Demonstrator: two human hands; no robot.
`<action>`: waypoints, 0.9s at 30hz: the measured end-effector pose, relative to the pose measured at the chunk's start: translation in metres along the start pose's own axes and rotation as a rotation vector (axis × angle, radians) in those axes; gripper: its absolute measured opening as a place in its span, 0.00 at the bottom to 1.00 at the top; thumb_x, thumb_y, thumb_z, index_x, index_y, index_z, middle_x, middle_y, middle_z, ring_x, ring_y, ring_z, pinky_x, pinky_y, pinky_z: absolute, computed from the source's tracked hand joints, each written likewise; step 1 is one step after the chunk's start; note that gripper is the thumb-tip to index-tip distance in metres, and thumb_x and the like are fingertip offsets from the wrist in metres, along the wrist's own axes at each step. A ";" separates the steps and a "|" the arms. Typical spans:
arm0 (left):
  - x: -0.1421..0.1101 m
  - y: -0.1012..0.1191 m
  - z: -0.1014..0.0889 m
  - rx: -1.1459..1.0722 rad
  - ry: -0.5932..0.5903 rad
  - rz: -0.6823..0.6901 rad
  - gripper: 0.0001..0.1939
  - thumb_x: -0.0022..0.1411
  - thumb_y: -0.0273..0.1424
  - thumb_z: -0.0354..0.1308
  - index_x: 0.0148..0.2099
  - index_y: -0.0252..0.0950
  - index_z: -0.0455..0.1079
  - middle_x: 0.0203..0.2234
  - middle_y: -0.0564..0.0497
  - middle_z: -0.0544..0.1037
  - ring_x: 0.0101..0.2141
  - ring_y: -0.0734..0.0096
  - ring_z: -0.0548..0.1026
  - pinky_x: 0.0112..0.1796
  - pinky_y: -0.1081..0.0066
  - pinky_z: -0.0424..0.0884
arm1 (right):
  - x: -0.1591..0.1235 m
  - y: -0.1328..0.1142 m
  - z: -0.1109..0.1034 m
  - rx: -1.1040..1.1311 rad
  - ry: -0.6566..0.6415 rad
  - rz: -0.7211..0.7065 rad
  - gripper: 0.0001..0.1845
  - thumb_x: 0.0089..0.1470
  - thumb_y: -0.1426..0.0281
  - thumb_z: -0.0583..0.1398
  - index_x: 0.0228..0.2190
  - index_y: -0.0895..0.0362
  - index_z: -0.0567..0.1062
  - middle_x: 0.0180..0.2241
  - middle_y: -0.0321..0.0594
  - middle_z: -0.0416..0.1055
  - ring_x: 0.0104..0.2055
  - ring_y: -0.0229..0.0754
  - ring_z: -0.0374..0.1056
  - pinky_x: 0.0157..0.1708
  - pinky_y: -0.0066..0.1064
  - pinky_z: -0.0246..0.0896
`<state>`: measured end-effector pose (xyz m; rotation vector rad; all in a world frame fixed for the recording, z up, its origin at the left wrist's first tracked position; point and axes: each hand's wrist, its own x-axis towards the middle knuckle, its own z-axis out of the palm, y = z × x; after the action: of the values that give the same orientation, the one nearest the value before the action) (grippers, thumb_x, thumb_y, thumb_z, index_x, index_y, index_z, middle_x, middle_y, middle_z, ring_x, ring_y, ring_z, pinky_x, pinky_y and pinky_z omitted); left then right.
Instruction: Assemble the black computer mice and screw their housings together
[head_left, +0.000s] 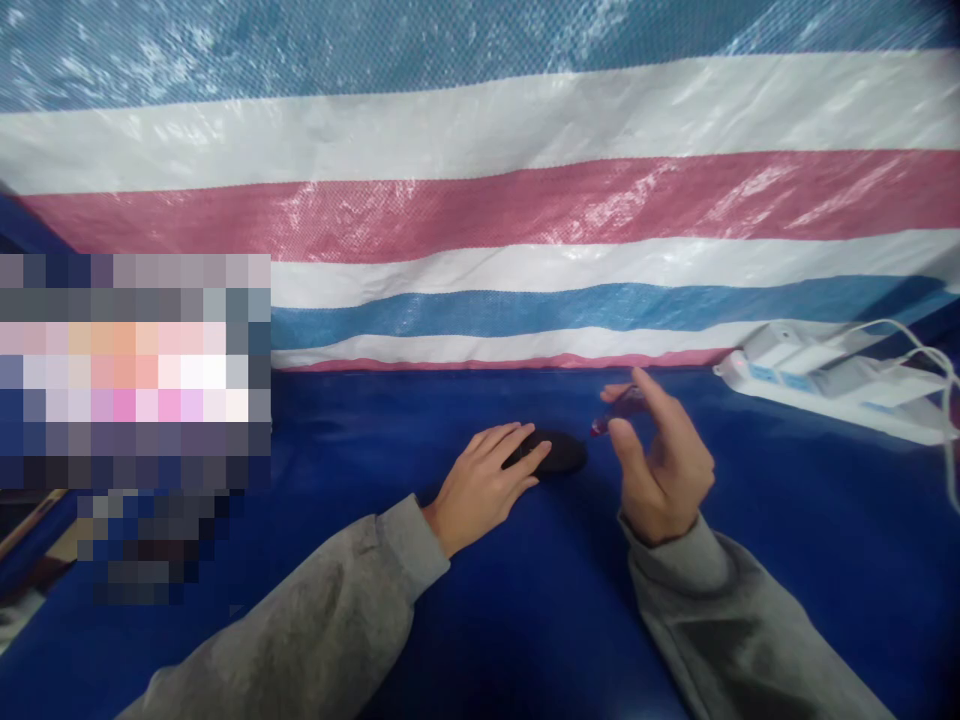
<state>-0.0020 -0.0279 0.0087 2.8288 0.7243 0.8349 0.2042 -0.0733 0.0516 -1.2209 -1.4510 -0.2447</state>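
My left hand (489, 478) lies over the left end of a low black oval thing (564, 453) that looks like a computer mouse, its fingers and thumb resting on and around it. To the right, my right hand (664, 465) is raised above the blue surface. Its thumb and fingers are curled around a small see-through thing with a red end (598, 427), blurred, so I cannot tell its kind. That red end points left toward the black mouse, apart from it. Both forearms are in grey sleeves.
A blue cover (480, 640) spreads over the work surface. Behind it hangs a striped plastic sheet (480, 215). On the right lies a white power strip (832, 390) with plugged-in adapters and white cables (946, 440). A pixelated area hides the left side.
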 end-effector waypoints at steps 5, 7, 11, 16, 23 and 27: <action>0.000 0.000 0.000 0.010 0.005 0.003 0.19 0.73 0.32 0.52 0.63 0.38 0.65 0.60 0.39 0.70 0.60 0.55 0.68 0.57 0.52 0.70 | -0.001 0.001 0.001 -0.024 0.033 0.018 0.29 0.56 0.73 0.64 0.59 0.51 0.69 0.43 0.44 0.78 0.39 0.45 0.74 0.40 0.42 0.71; 0.000 0.000 0.000 0.012 0.008 -0.003 0.19 0.73 0.33 0.52 0.63 0.38 0.65 0.60 0.39 0.70 0.60 0.55 0.68 0.56 0.52 0.70 | -0.003 0.001 0.001 0.027 -0.009 0.073 0.29 0.59 0.73 0.60 0.61 0.51 0.66 0.46 0.45 0.77 0.40 0.45 0.75 0.41 0.43 0.72; -0.001 0.000 0.001 0.026 -0.003 -0.003 0.20 0.72 0.33 0.53 0.63 0.38 0.64 0.60 0.39 0.70 0.60 0.54 0.68 0.57 0.52 0.70 | -0.002 0.001 0.002 -0.011 -0.016 0.004 0.30 0.57 0.73 0.63 0.60 0.51 0.67 0.44 0.45 0.77 0.41 0.45 0.74 0.43 0.43 0.72; 0.000 -0.001 0.000 0.024 0.006 0.002 0.20 0.72 0.33 0.54 0.64 0.37 0.64 0.59 0.39 0.70 0.60 0.54 0.68 0.56 0.53 0.71 | 0.000 0.001 0.002 -0.019 -0.002 -0.036 0.31 0.58 0.74 0.61 0.62 0.51 0.65 0.41 0.45 0.77 0.41 0.45 0.74 0.43 0.44 0.72; -0.001 -0.001 0.001 0.028 0.003 0.004 0.19 0.73 0.33 0.51 0.64 0.39 0.63 0.59 0.39 0.70 0.61 0.55 0.68 0.57 0.52 0.70 | 0.002 0.000 0.000 -0.064 0.047 -0.048 0.27 0.57 0.71 0.63 0.58 0.51 0.70 0.42 0.45 0.78 0.41 0.46 0.75 0.42 0.42 0.73; -0.001 0.000 0.000 0.023 -0.002 0.002 0.19 0.73 0.33 0.52 0.63 0.38 0.64 0.60 0.39 0.70 0.60 0.54 0.68 0.57 0.52 0.70 | 0.001 0.002 0.002 -0.031 -0.010 -0.029 0.29 0.59 0.71 0.61 0.61 0.52 0.67 0.43 0.46 0.78 0.41 0.46 0.75 0.43 0.44 0.72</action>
<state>-0.0024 -0.0283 0.0080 2.8502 0.7356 0.8296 0.2047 -0.0708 0.0510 -1.2281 -1.4789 -0.2816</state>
